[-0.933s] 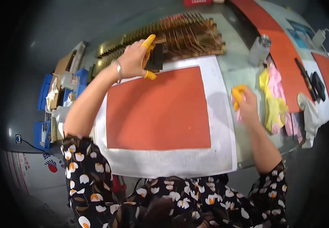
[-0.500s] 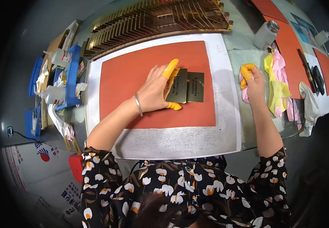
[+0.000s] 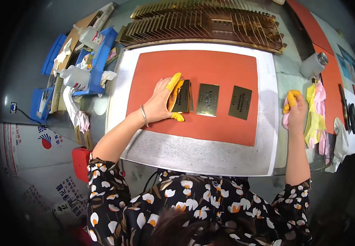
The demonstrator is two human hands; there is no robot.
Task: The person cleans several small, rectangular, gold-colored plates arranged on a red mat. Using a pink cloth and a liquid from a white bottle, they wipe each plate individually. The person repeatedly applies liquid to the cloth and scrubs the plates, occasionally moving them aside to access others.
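- The middle plate (image 3: 207, 100) has been laid beside the right plate (image 3: 239, 102) on the red mat (image 3: 157, 65); the left hand (image 3: 159, 103) has been shifted toward its left edge
- Upright plates (image 3: 173, 30) are held in the rack (image 3: 210, 41) beyond its far edge
- Both laid plates are aligned lengthwise near-to-far
- Held plates (image 3: 181, 99) are gripped left-handed; pink cloth (image 3: 285, 120) is clasped in the right hand (image 3: 297, 110)

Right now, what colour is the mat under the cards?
The mat is orange-red; the head view shows it.

Two plates (image 3: 240, 102) on the mat (image 3: 210, 65), rack (image 3: 173, 30) behind
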